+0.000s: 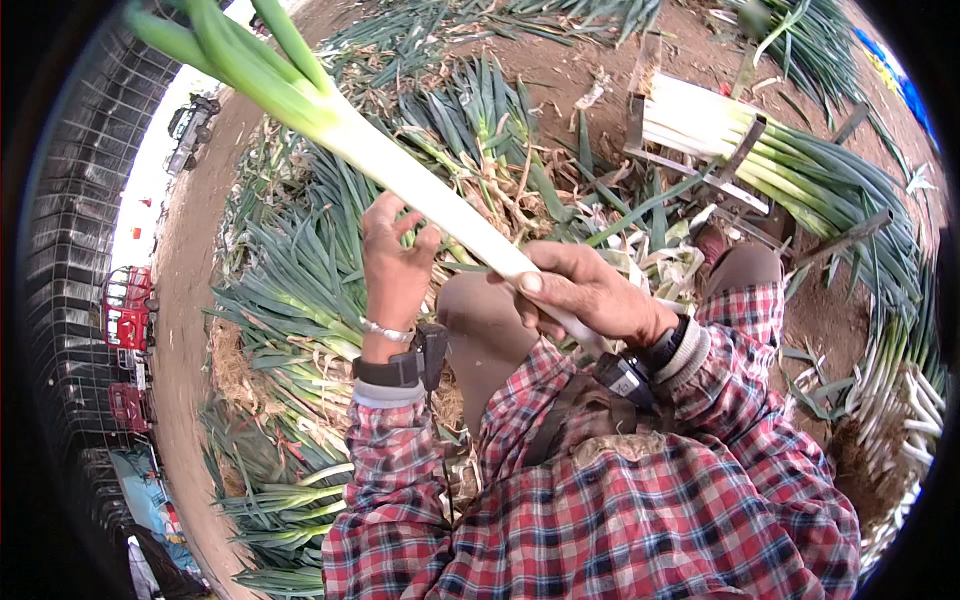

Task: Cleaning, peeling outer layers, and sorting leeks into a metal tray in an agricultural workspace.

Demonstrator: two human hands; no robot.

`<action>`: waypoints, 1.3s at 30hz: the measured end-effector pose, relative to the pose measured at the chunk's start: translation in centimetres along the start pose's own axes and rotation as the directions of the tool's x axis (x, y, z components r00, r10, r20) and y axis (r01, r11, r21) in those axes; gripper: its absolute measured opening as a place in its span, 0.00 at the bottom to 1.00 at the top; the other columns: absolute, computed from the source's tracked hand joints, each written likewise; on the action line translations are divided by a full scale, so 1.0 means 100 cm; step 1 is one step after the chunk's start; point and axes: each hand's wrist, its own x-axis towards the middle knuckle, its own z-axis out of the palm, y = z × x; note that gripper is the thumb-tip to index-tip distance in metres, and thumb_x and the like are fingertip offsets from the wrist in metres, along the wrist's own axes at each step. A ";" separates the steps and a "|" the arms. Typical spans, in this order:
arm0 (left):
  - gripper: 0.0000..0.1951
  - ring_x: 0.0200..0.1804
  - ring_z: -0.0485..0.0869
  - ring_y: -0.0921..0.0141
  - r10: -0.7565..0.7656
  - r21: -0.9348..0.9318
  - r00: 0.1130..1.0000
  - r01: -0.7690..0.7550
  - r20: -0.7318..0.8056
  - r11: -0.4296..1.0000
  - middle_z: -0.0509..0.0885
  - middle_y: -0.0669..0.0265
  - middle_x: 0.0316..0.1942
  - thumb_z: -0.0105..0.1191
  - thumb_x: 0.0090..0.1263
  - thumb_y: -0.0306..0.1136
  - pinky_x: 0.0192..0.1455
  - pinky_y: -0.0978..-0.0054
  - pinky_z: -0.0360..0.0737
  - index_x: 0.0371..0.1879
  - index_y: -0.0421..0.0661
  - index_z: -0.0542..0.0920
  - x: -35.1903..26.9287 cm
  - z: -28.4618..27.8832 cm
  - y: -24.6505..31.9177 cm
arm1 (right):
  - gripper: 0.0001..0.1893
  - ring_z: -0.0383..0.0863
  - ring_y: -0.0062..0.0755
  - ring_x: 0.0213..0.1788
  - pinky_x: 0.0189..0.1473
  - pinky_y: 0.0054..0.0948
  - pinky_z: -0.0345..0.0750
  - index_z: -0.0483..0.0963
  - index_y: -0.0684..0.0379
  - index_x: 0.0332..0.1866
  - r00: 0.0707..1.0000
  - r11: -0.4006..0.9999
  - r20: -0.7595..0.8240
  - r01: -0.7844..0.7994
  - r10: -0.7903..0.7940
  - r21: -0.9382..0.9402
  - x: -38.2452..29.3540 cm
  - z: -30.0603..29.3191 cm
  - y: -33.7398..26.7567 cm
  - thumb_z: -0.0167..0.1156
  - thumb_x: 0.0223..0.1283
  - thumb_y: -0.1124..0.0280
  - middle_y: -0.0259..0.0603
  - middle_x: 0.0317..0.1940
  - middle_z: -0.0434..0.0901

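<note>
A large leek (442,202) slants across the view, its green leaves at the upper left and its white shaft running down to the right. Around the lower shaft my right hand (592,292) is closed, the thumb lying on top. My left hand (401,247) is raised just below the middle of the shaft, fingers curled apart, with nothing seen in it; whether a fingertip touches the leek is hard to tell. A stack of trimmed leeks (705,124) lies in a metal frame (739,154) at the upper right.
Piles of untrimmed leeks (300,255) lie on the left, with peeled-off dry leaves (517,180) in front of my knees. More leeks with roots (877,405) are at the right. Bare soil (195,247) runs along the left, beyond which stand parked red vehicles (127,307).
</note>
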 end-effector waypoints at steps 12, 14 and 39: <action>0.12 0.19 0.63 0.82 0.127 -0.932 0.992 -0.032 0.015 0.361 0.67 0.75 0.22 0.46 0.80 0.38 0.24 0.81 0.64 0.46 0.40 0.75 0.025 -0.013 0.058 | 0.17 0.81 0.31 0.44 0.47 0.29 0.76 0.75 0.64 0.54 0.967 0.840 -0.117 0.134 -0.227 -0.525 -0.027 -0.018 0.030 0.58 0.69 0.62 0.42 0.40 0.82; 0.10 0.20 0.63 0.82 0.060 -0.870 0.989 -0.148 -0.135 0.470 0.68 0.76 0.21 0.50 0.77 0.37 0.24 0.81 0.63 0.45 0.43 0.76 0.017 -0.015 0.057 | 0.12 0.81 0.41 0.40 0.43 0.35 0.76 0.77 0.63 0.47 0.923 0.625 -0.107 0.161 -0.369 -0.764 -0.026 -0.010 0.041 0.61 0.64 0.67 0.47 0.36 0.80; 0.14 0.16 0.61 0.81 0.092 -0.880 0.971 -0.237 -0.219 0.411 0.63 0.78 0.14 0.52 0.75 0.46 0.22 0.80 0.57 0.35 0.48 0.79 -0.024 -0.036 0.043 | 0.07 0.78 0.53 0.38 0.42 0.44 0.73 0.73 0.62 0.36 0.825 0.537 -0.188 0.158 -0.533 -0.829 0.025 0.012 0.068 0.58 0.57 0.70 0.50 0.31 0.76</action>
